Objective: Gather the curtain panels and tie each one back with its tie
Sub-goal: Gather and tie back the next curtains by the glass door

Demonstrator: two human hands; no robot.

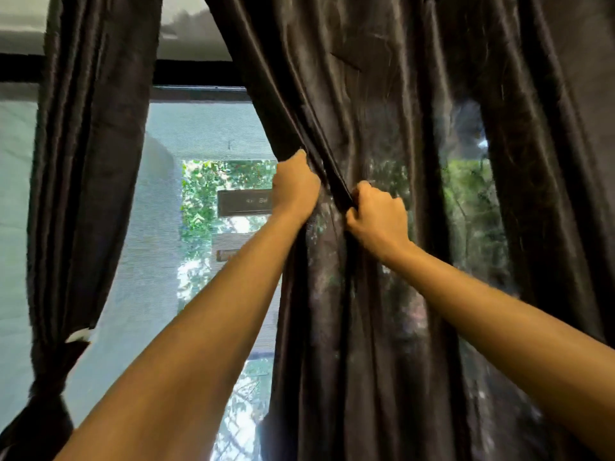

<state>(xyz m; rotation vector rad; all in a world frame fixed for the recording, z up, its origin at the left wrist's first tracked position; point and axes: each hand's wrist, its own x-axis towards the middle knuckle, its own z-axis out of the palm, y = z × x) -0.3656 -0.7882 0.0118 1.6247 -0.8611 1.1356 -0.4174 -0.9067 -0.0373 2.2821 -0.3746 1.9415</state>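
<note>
At inner edge of right curtain panel [382,94], left hand [294,191], right hand [377,217], fingers clenched on folds, uncovered window [159,227] leftward

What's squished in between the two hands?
The bunched-up edge of the dark curtain. The left hand and the right hand both grip that fold, one on each side, as the head view shows.
</note>
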